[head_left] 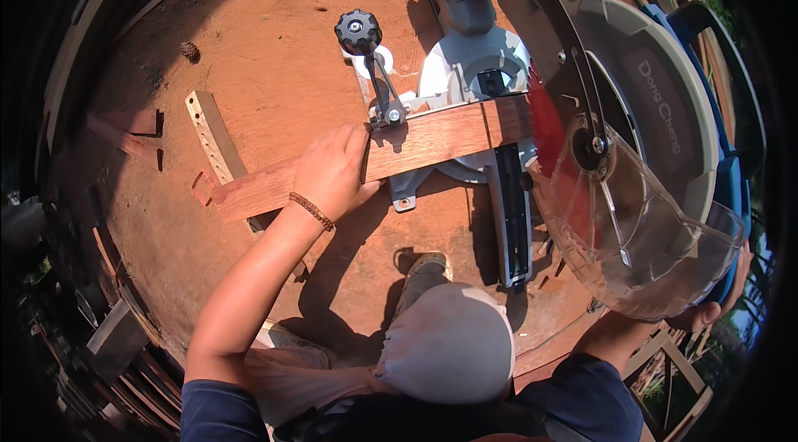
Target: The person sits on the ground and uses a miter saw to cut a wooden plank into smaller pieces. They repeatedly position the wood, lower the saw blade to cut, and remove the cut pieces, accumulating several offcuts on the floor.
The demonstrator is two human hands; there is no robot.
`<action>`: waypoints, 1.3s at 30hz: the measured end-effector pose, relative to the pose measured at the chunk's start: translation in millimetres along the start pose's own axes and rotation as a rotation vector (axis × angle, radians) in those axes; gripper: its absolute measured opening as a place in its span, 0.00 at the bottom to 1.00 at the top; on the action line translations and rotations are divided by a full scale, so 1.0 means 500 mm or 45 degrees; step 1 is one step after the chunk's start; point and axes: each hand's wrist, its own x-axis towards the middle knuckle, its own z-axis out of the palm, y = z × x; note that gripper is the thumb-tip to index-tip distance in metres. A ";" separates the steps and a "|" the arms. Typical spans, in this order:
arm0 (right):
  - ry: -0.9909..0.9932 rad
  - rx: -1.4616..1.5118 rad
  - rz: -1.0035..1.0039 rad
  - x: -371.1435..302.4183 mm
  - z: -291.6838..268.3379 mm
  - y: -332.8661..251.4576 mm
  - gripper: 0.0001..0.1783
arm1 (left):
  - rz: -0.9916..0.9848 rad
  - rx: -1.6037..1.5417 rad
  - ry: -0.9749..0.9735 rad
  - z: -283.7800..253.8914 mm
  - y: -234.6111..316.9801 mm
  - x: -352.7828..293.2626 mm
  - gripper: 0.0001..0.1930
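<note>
- Head view, and the left hand (328,167) is firmly on the reddish board (440,138) at the left of the saw (665,84), fingers over the far edge, thumb at the near one: clamped on wood, no doubt.
- Over to the saw's outer side, where the right hand (705,316) is curled round the blue handle (733,263) (partly hidden by the clear guard (657,246), so trigger pressure I cannot tell).
- Now for doing it well! Steadying this board at the saw calls, I'd judge, for flat downward pressure, the far edge snug to the fence (431,101), and left fingers well away from the red blade (544,130).
- The black-knobbed clamp (357,33) stands left of the saw's blade, its foot at the board's far edge; whether it bears down, I cannot tell, and checking it seems wise.
- And the lie of the board: its long axis runs left to right across the saw's base, slightly aslant, right end pointing at the blade, left end reaching away from the saw and nearer the person, over a pale wooden block (208,126).
</note>
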 end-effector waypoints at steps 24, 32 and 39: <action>0.097 -0.055 0.036 -0.079 0.036 -0.075 0.29 | 0.021 -0.025 0.132 0.023 -0.013 -0.010 0.37; 0.187 0.037 0.253 -0.090 0.070 -0.104 0.31 | -0.021 0.017 0.087 0.026 -0.014 -0.011 0.39; 0.190 -0.007 0.165 -0.071 0.070 -0.099 0.29 | -0.228 -0.127 -0.247 -0.031 -0.012 0.015 0.44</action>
